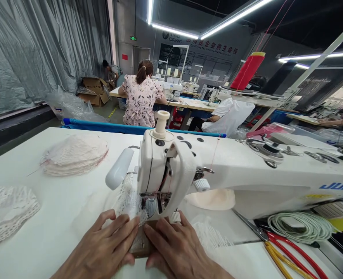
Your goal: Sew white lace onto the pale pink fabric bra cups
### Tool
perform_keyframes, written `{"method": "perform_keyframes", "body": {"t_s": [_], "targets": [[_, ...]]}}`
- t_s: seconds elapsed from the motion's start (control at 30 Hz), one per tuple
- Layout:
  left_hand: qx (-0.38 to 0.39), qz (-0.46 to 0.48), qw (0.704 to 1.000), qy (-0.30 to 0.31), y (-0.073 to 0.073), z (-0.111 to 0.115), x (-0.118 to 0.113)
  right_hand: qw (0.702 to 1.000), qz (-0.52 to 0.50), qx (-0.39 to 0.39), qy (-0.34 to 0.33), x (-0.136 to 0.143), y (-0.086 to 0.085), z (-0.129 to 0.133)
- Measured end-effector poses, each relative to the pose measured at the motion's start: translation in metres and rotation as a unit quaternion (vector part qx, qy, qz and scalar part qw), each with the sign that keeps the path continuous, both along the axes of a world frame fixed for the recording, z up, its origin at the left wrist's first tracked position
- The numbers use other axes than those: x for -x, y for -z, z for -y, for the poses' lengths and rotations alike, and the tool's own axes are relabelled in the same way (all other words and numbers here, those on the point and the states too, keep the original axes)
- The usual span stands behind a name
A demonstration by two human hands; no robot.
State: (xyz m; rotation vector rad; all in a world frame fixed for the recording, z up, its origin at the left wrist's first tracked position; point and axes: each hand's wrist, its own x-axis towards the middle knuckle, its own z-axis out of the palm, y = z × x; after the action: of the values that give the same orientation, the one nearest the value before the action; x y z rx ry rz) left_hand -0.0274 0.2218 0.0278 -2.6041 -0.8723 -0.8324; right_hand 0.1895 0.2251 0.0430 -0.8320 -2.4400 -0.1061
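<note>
A white lace fabric point(128, 195) lies under the needle area of a white sewing machine point(165, 170). My left hand point(109, 240) is at its left side, fingers bent over the fabric, thumb drawn in close. Across a narrow gap, my right hand point(175, 244) holds the fabric just in front of the machine head, its index fingertip near the presser foot. Between the two hands shows a brown flat surface point(144, 252) with a shiny patch. More sheer lace point(213, 234) spreads to the right of my right hand. The fabric under my fingers is mostly hidden.
A stack of lace pieces point(75, 155) and another lace pile point(10, 213) lie left on the white table. Red-handled scissors point(290, 248), a yellow-handled tool point(282, 259) and coiled pale cord point(301, 226) sit right. A red thread cone point(248, 71) stands above. Co-workers sit ahead.
</note>
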Motion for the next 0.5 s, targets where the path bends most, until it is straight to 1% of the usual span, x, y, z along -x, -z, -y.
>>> {"method": "perform_keyframes", "body": {"t_s": [0.23, 0.3, 0.4, 0.5], "targets": [[-0.006, 0.023, 1.0, 0.005, -0.002, -0.001, -0.003, 1.0, 0.002, -0.013, 0.003, 0.0, -0.003, 0.0], [0.004, 0.027, 1.0, 0.006, -0.002, -0.001, -0.002, 1.0, 0.005, -0.011, 0.007, 0.0, -0.003, 0.001], [0.043, 0.034, 0.998, 0.015, -0.006, 0.0, 0.0, 1.0, 0.017, 0.003, 0.012, -0.001, -0.002, 0.002], [0.105, 0.05, 0.993, 0.036, -0.014, 0.002, 0.005, 0.999, 0.03, 0.011, 0.005, -0.003, 0.0, 0.002]]}}
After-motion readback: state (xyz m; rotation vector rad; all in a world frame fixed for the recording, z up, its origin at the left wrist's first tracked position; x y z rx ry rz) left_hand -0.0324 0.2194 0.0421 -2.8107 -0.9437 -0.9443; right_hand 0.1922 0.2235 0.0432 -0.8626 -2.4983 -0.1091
